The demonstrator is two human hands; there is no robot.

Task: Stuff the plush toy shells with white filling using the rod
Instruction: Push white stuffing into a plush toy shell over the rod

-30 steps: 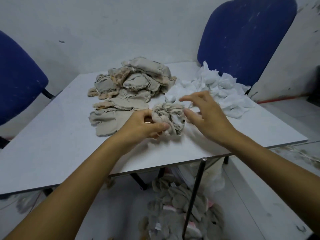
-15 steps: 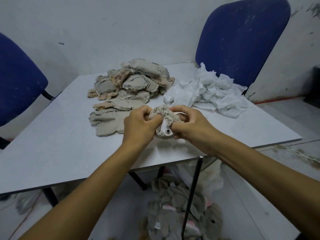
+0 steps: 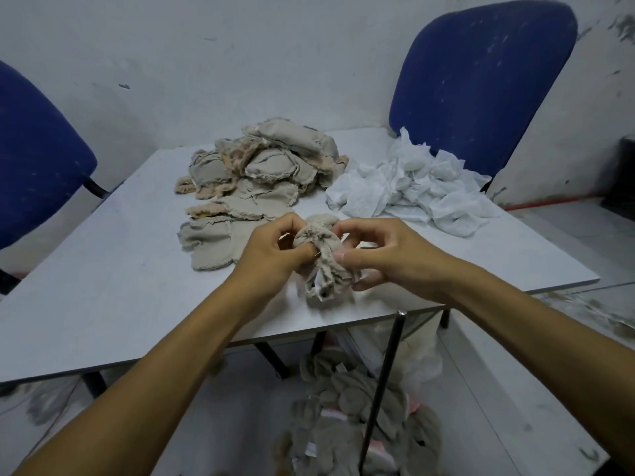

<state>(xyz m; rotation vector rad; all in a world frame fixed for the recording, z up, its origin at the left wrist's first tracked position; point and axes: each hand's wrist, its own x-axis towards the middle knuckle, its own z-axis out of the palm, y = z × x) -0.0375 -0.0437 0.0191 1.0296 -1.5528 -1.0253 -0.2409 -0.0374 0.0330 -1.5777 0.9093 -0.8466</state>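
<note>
I am holding one beige shell (image 3: 321, 259) at the centre of the frame, just above the near edge of the table (image 3: 103, 286). My left hand (image 3: 271, 255) is gripping the shell's left side, fingers curled into the gathered fabric. My right hand (image 3: 385, 255) is pinching its right side, thumb and fingers closed on the cloth. Both hands are clamped on the same shell, close together, with the bunched fabric between them. The shell's lower end is hanging down toward the table surface; whether it is touching the table cannot be determined. A small patch of white is showing at that lower end.

A pile of flat shells (image 3: 254, 180) is lying on the table in the upper centre of the frame, above and left of my hands. The filling (image 3: 409, 187) is lying in a crumpled heap at the upper right of the table, just beside the pile and apart from my hands.

The rod (image 3: 381, 389) is standing tilted in the lower right of the frame, its top end touching the table's near edge. A heap of plush pieces (image 3: 343, 424) is lying on the floor below the table. One blue chair (image 3: 481, 80) is standing at the upper right and another chair (image 3: 37, 156) at the left edge
</note>
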